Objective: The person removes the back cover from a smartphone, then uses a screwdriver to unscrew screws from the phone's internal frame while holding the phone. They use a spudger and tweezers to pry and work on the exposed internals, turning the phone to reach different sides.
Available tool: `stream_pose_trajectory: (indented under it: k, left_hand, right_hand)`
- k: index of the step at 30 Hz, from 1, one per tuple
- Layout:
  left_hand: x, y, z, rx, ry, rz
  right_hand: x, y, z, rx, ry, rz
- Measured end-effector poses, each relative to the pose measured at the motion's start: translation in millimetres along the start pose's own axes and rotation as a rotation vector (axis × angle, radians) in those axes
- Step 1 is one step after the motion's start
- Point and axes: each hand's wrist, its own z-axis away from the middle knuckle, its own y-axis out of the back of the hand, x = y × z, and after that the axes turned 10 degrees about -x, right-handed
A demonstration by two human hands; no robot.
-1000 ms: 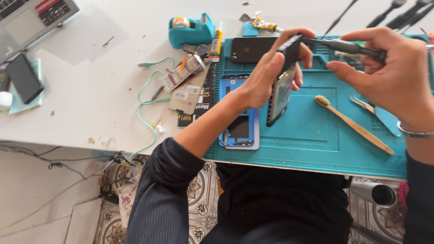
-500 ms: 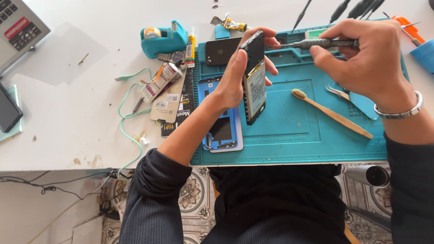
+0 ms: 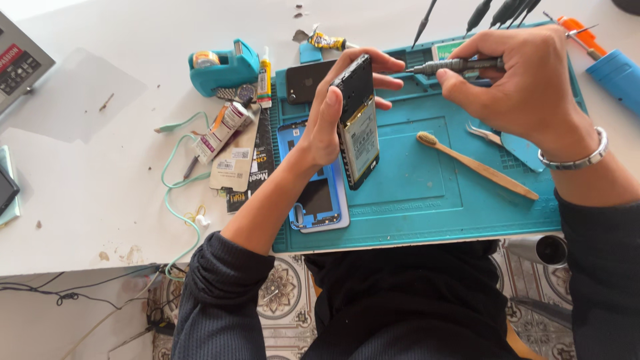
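the left hand (image 3: 327,127) is still gripping the opened phone (image 3: 359,120) upright, while the right hand (image 3: 527,87), fingers closed on a screwdriver (image 3: 453,65), has been bringing its tip to the phone's top edge.

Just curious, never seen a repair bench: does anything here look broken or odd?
The phone in the left hand has its back off, battery bare. Its blue back cover lies on the teal mat. The right hand holds a screwdriver to it.

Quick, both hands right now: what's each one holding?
Left hand: closed on the opened phone, holding it on edge above the teal mat.
Right hand: closed on a screwdriver, tip at the phone's top end.
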Motion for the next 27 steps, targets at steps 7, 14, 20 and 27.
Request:
stream_pose_trajectory:
  k: [7,14,20,27]
  left_hand:
    - [-1.7,1.0,-1.4,-0.014,0.001,-0.021]
    - [4.5,-3.9,-1.4,-0.012,0.009,0.028]
    - [6.0,-5.5,-3.0,-0.008,0.027,0.103]
    - [6.4,-6.2,-4.5,-0.018,0.06,0.077]
  right_hand:
    - [1.1,-0.1,-0.6,-0.002,0.026,0.027]
    - [4.6,0.8,3.7,0.018,0.102,0.004]
    - [11.0,4.6,6.3,0.056,0.107,0.023]
    - [16.9,7.7,10.8,0.143,0.187,-0.007]
